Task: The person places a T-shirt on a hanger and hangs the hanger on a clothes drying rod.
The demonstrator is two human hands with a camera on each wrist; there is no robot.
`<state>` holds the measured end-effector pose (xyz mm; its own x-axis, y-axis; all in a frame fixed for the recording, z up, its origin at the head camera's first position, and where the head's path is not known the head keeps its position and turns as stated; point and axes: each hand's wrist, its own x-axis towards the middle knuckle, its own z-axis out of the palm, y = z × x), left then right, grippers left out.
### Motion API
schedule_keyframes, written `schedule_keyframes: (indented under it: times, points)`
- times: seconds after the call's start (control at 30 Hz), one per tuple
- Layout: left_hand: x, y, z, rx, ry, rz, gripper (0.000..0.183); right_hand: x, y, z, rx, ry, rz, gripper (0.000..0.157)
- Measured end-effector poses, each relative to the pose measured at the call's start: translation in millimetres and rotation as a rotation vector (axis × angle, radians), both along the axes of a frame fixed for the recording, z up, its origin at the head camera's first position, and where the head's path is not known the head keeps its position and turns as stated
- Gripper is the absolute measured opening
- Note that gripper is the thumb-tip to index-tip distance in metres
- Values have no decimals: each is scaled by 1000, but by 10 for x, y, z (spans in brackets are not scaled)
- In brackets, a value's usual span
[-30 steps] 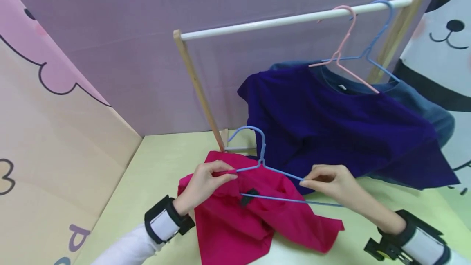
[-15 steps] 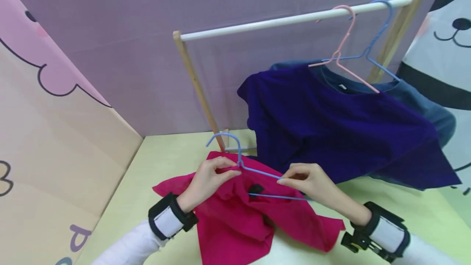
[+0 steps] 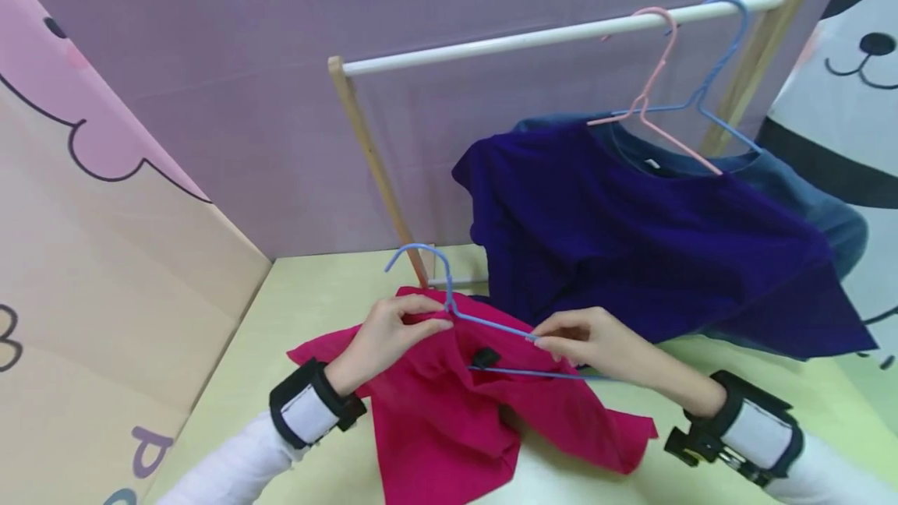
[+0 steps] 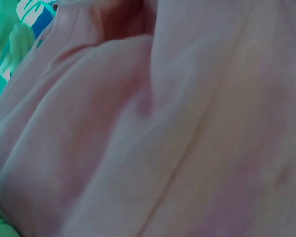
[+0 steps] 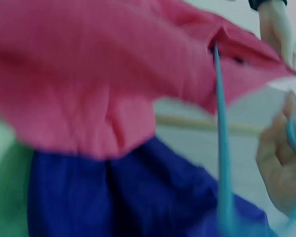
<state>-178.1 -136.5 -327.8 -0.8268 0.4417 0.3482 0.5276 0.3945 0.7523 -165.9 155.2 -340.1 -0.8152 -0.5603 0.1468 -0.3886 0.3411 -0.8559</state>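
A blue wire hanger [image 3: 491, 323] lies over a crumpled crimson shirt [image 3: 449, 411], its hook standing up at the shirt's neck. The left arm of the hanger is hidden under the cloth. My left hand [image 3: 393, 333] pinches the shirt's neck edge beside the hook. With thumb and fingertips my right hand [image 3: 592, 341] pinches the hanger's right arm, which is outside the shirt. The lower bar runs into the neck opening by a black label [image 3: 485, 357]. In the left wrist view, pink cloth [image 4: 138, 123] fills most of the picture.
Behind stands a rack with a white rail [image 3: 491, 45] and wooden posts [image 3: 375, 162]. A dark purple shirt [image 3: 631, 232] on a pink hanger [image 3: 652, 92] and a teal-blue shirt [image 3: 828, 209] on a blue hanger [image 3: 730, 45] hang at its right.
The hanger has slid left, its left arm passing into the shirt. My right hand has moved left with it. The shirt's left side now spreads out further past my left wrist.
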Motion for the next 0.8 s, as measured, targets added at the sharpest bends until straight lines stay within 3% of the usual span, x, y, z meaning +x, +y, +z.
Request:
schedule_keyframes:
  times: [0.1,0.23,0.43,0.53,0.67,0.73,0.8]
  points:
    - [-24,-53,54,-6,-20,-15,19,-56,182,52,33,-10,133,19]
    - [-36,-102,137,5,-66,-40,20,-141,397,7,-39,12,279,24]
    - [-35,-102,236,36,-103,-47,21,-146,370,-110,-101,-111,441,26]
    - [-39,-92,271,52,-94,-48,20,-120,282,-143,-77,-114,461,25]
    - [-42,-93,289,62,-87,-58,20,-70,195,-197,-29,-75,398,25]
    - [-41,-100,289,63,-94,-61,20,-45,161,-238,-44,-101,382,25]
    - [-39,-112,292,63,-101,-56,20,-18,131,-284,-46,-68,380,22]
